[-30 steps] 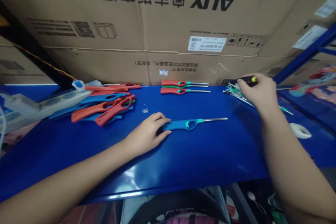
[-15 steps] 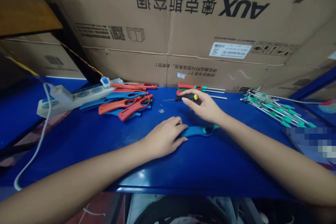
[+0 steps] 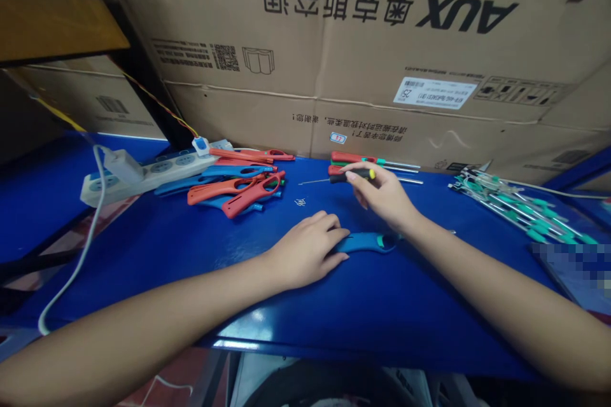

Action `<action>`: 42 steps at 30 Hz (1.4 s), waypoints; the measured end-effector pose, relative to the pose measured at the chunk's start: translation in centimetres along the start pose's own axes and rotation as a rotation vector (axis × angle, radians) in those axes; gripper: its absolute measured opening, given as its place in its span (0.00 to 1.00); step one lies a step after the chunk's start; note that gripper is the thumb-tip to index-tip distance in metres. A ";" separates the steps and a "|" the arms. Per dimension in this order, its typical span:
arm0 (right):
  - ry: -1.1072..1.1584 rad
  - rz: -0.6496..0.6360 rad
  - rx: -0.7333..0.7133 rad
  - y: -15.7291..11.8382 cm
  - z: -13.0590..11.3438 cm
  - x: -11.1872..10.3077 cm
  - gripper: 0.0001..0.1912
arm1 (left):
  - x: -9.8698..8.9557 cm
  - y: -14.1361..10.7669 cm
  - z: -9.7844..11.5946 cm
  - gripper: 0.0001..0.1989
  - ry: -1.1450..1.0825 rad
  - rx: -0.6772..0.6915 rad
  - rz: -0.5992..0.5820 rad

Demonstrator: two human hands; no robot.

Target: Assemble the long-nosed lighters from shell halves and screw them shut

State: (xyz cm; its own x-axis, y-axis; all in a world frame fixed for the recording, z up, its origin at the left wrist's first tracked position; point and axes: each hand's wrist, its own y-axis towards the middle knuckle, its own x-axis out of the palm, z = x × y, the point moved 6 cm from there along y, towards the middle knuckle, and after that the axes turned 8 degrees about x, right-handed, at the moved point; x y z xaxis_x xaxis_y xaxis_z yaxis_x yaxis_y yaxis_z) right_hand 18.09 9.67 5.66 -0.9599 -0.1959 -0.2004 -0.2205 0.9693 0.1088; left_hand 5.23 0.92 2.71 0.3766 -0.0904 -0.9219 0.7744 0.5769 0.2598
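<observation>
My left hand (image 3: 312,251) is closed around the rear end of a blue gas lighter (image 3: 365,242), which lies on the blue table with its green trigger showing. Its far end passes behind my right wrist. My right hand (image 3: 384,194) grips a screwdriver (image 3: 353,176) with a black handle and yellow end, held above the table with the thin shaft pointing left. Just below the shaft's tip is a small pile of tiny silvery screws (image 3: 300,202).
Red and blue lighter casings (image 3: 233,187) are heaped at left beside a white power strip (image 3: 162,168). Red lighters with metal rods (image 3: 353,158) lie at the back. Several rods with green ends (image 3: 520,203) are at right. A cardboard box (image 3: 305,44) stands behind.
The camera view has shifted slightly, moving the scene to the right. My right hand has drawn the screwdriver a little rightward, and its shaft shows more. My left hand keeps hold of the blue lighter.
</observation>
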 end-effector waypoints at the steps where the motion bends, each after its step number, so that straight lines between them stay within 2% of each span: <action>1: 0.079 0.040 0.011 -0.2 -0.2 -0.6 0.17 | 0.0 0.0 0.0 0.18 -0.014 0.004 0.008; 6: 0.435 0.137 0.081 -2.2 -1.4 -4.0 0.18 | 0.0 0.1 -0.1 0.19 -0.120 0.030 0.038; 9: 0.493 0.165 0.105 -3.7 -1.3 -5.6 0.18 | 0.2 0.0 0.2 0.19 -0.165 0.047 0.040; 12: 0.495 0.178 0.125 -4.6 -0.2 -6.3 0.17 | 0.4 -0.1 0.6 0.20 -0.214 0.052 0.048; 15: 0.517 0.172 0.160 -4.9 1.2 -6.1 0.18 | 0.3 -0.1 0.8 0.23 -0.268 0.001 0.095; 18: 0.570 0.149 0.208 -5.0 2.2 -5.4 0.20 | -0.1 -0.1 0.4 0.26 -0.341 -0.095 0.194; 21: 0.623 0.116 0.261 -5.2 3.0 -4.8 0.20 | -0.5 0.0 0.1 0.17 -0.421 -0.131 0.273; 24: 0.662 0.091 0.312 -5.5 3.6 -4.3 0.21 | -0.7 0.2 0.0 0.10 -0.466 -0.107 0.311; 32: 0.692 0.094 0.379 -5.8 4.1 -4.0 0.18 | -1.4 0.0 0.1 0.03 -0.493 -0.042 0.422; 42: 0.717 0.099 0.402 -5.8 4.2 -4.2 0.18 | -1.7 0.2 0.8 0.04 -0.497 0.055 0.400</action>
State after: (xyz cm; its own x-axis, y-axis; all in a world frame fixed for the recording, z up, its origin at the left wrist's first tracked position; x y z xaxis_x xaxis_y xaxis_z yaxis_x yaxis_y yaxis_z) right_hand 24.15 5.52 1.77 -0.8791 -0.0225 0.4761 -0.1815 0.9394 -0.2908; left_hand 5.13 0.54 4.53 0.8226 -0.2497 -0.5108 0.5449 0.6025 0.5832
